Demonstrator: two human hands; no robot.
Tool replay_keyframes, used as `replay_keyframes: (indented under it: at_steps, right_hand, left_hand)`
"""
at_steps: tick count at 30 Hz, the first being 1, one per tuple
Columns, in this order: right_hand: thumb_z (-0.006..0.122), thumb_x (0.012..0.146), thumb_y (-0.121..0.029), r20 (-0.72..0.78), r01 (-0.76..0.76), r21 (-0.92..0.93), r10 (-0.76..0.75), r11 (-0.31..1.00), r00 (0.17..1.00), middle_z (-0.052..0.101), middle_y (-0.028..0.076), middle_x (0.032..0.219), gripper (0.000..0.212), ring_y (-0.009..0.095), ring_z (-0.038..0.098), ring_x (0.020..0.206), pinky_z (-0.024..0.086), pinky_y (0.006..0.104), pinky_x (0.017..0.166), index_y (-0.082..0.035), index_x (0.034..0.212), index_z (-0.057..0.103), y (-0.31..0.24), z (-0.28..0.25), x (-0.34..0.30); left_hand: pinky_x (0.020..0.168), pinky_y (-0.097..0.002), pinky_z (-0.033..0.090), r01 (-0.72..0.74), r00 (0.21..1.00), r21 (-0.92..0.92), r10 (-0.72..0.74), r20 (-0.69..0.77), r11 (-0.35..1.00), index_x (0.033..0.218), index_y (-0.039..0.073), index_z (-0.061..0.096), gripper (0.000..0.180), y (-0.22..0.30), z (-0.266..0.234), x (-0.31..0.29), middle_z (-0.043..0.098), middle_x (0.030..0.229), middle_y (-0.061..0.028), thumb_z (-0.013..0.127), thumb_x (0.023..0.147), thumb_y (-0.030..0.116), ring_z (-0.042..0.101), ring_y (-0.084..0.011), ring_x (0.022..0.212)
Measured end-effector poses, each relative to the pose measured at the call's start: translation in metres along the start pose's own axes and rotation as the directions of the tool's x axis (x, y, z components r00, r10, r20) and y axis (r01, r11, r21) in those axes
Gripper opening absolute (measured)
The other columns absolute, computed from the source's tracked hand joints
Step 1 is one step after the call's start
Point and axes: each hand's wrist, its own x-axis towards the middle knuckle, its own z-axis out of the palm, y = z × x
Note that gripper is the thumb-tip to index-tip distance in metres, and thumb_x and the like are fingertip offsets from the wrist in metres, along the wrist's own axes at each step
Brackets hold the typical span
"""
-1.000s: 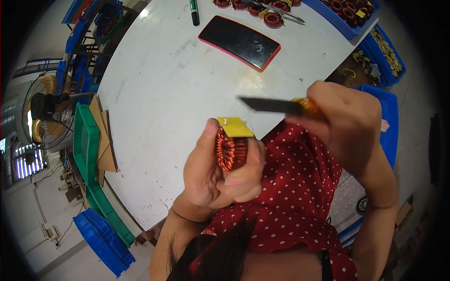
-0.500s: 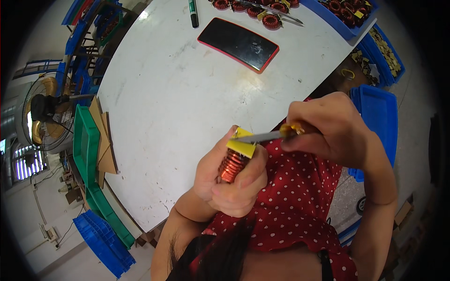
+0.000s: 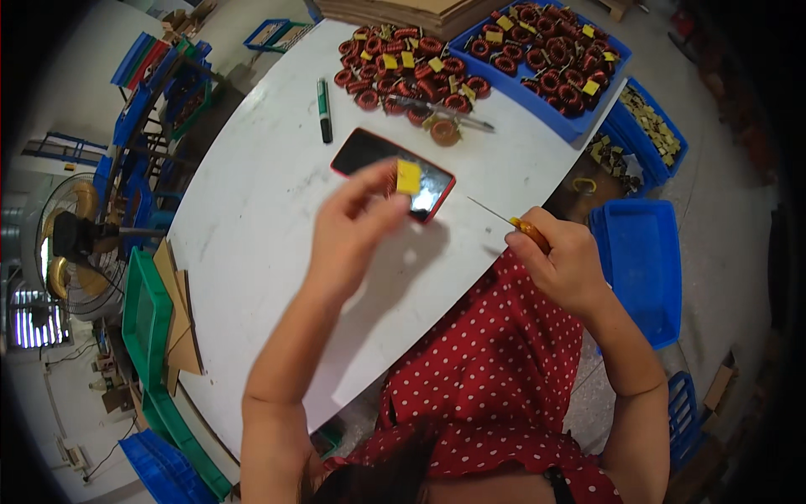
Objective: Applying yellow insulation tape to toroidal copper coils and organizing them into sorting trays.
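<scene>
My left hand [image 3: 348,231] is lifted over the table, its fingers closed on a copper-wound coil with a yellow plate [image 3: 409,177]. Most of that coil's winding is hidden by the fingers. Behind it lies a dark phone [image 3: 432,181] with a red edge, partly covered from view. Closer to my body on the right, my right hand [image 3: 561,256] grips a knife by its amber handle [image 3: 532,235]. Its thin blade points up and left, over the table and apart from the coil.
Several red-copper coils [image 3: 403,71] are heaped at the table's far side, with tweezers [image 3: 453,116] lying across them. A blue bin [image 3: 579,126] full of coils stands beside the heap. A green marker [image 3: 324,109] lies left. Blue trays [image 3: 646,269] stand right; green trays [image 3: 144,311] and a fan [image 3: 75,235] left.
My left hand has carried the coil away from my body, toward the phone. The knife has come off the coil's yellow plate. The view has tilted up, showing more of the heap.
</scene>
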Motion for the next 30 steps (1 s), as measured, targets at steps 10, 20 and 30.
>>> replay_keyframes:
  at_steps: [10,20,30]
  right_hand:
    - [0.063,0.082,-0.032,-0.136,-0.196,-0.115,0.180,0.974,0.974,0.058,0.015,0.062,0.030,0.031,0.058,0.056,0.043,0.0390,0.053,-0.002,0.082,0.060,0.051,-0.036,0.043]
    - [0.067,0.078,-0.028,-0.351,-0.051,-0.016,0.042,0.999,0.935,0.065,0.015,0.078,0.029,0.031,0.064,0.076,0.049,0.0385,0.066,-0.004,0.093,0.063,0.094,-0.057,0.176]
    - [0.075,0.071,-0.026,-0.148,-0.206,-0.596,0.145,0.776,0.978,0.066,0.013,0.089,0.041,0.032,0.063,0.088,0.052,0.0416,0.071,-0.001,0.098,0.056,0.074,-0.021,0.231]
  left_hand:
    - [0.085,-0.0383,0.041,-0.312,0.755,0.912,0.652,0.069,0.264,0.102,0.015,0.068,0.043,-0.025,0.002,0.177,0.057,0.104,-0.0078,0.080,0.063,0.026,0.049,-0.0279,0.097]
    - [0.085,-0.0370,0.040,-0.373,0.856,0.784,0.510,0.085,0.496,0.111,0.009,0.064,0.046,-0.022,-0.009,0.176,0.057,0.104,-0.0120,0.076,0.067,0.016,0.051,-0.0277,0.096]
    - [0.076,-0.0226,0.044,0.014,0.996,0.199,-0.032,0.087,0.980,0.103,0.003,0.064,0.021,0.008,0.011,0.076,0.060,0.099,-0.0020,0.063,0.083,0.006,0.054,-0.0083,0.085]
